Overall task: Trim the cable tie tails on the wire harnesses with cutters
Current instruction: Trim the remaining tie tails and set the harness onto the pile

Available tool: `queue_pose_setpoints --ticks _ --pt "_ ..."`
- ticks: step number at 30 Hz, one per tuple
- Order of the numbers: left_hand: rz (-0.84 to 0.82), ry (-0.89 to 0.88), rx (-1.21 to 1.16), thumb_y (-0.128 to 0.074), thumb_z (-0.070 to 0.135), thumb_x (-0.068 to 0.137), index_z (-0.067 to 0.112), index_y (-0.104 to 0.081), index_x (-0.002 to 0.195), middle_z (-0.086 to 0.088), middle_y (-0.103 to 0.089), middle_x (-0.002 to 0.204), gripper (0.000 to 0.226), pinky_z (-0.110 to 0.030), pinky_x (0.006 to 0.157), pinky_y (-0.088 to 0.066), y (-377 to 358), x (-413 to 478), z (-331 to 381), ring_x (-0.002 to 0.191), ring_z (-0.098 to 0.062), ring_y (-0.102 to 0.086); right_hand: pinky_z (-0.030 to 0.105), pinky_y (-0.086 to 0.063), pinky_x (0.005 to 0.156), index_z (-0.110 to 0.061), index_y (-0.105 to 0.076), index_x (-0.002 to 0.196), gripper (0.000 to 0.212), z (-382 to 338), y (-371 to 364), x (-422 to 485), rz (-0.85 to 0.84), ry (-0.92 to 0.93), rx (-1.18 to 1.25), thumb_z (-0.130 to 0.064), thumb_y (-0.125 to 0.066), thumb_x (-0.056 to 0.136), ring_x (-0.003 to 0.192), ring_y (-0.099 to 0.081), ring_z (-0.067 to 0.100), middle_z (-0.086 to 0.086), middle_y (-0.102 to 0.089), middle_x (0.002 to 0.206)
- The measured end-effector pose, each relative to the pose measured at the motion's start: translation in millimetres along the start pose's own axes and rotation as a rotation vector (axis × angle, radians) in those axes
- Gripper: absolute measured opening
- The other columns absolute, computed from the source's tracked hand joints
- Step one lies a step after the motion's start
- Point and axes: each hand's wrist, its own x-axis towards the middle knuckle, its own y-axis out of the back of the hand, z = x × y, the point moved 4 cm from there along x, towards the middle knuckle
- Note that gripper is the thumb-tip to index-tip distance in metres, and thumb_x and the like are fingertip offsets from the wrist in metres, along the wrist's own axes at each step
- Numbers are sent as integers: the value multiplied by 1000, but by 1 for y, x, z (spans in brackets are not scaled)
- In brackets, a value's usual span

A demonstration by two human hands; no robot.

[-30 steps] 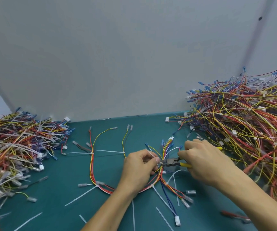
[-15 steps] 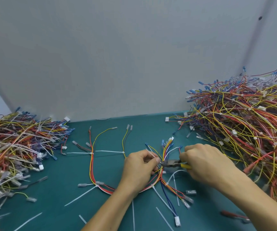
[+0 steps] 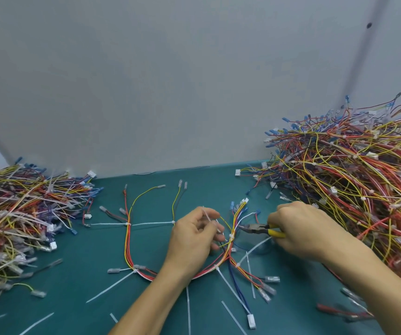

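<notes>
A wire harness of red, yellow and orange wires lies looped on the teal mat, with several white cable ties along it. My left hand sits over the middle of the loop, fingers curled, pinching a short white tie tail that looks blurred. To its right, my right hand grips the yellow-handled cutters. Their dark jaws point left, a little short of the tied bundle. More long tie tails stick out of the harness at the left and bottom.
A big heap of harnesses fills the right side, right behind my right hand. A lower heap lies at the left. Loose cut tails are scattered on the mat near the front. A grey panel closes the back.
My left hand has drawn back to the left from the cutter jaws, with a white tail between its fingers. The cutters have shifted slightly right, away from the bundle.
</notes>
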Motion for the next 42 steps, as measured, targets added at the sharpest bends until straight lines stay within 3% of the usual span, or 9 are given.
queue_pose_setpoints --ticks 6,10,13,16,20,26,30,37,42 --pt "-187 -211 429 -36 19 74 26 -61 70 11 -47 51 26 -16 53 -35 -11 -18 26 51 -3 -42 34 -47 72 -24 -63 98 19 5 -1 0 -25 -8 21 -34 -52 86 97 -58 26 -1 -60 96" --pt "-307 -411 706 -54 35 79 24 -66 90 13 -52 75 20 -13 68 -38 -34 -32 21 71 -1 -49 34 -48 71 -22 -62 92 18 6 0 -1 -53 -18 30 -37 -53 87 93 -59 28 2 -61 93" --pt "-333 -394 819 -64 36 83 25 -65 106 10 -51 93 25 -16 79 -41 -36 -29 8 88 -5 -53 34 -50 71 -24 -59 87 13 7 3 -3 -82 -23 41 -36 -54 85 92 -59 29 3 -61 91" --pt "-295 -352 735 -65 24 84 23 -65 104 14 -59 86 20 -7 73 -38 -29 -24 7 75 4 -53 36 -53 73 -27 -55 79 10 6 8 -5 -167 -20 71 -36 -56 84 86 -59 27 2 -58 85" --pt "-331 -186 523 -67 15 83 21 -68 88 16 -57 62 7 -14 62 -41 -20 -18 4 55 1 -47 37 -52 70 -20 -61 80 8 3 16 -11 -310 3 105 -27 -59 77 82 -60 27 3 -57 78" --pt "-386 -23 109 -64 1 87 6 -63 81 7 -59 61 8 -8 51 -36 -10 -14 3 48 -1 -49 38 -52 70 -22 -56 73 9 -15 24 -21 -436 74 94 -30 -59 73 82 -60 27 -2 -51 71" --pt "-380 -16 72 -65 1 87 9 -62 79 13 -55 55 12 -8 48 -34 -11 -13 1 44 2 -44 38 -51 69 -19 -59 82 10 -28 22 -24 -470 92 67 -27 -58 77 89 -60 29 -1 -46 74" --pt "-382 -7 45 -65 0 87 7 -62 79 11 -57 54 10 -9 46 -33 -12 -13 1 42 1 -47 32 -41 62 -20 -49 70 14 -26 27 -26 -464 57 37 -26 -55 81 84 -56 28 -1 -41 77" --pt "-390 -15 49 -64 -1 87 6 -61 78 11 -56 53 11 -8 47 -34 -13 -14 2 43 1 -47 34 -43 64 -18 -52 74 9 -29 24 -25 -447 73 35 -24 -55 80 90 -60 31 1 -45 73"
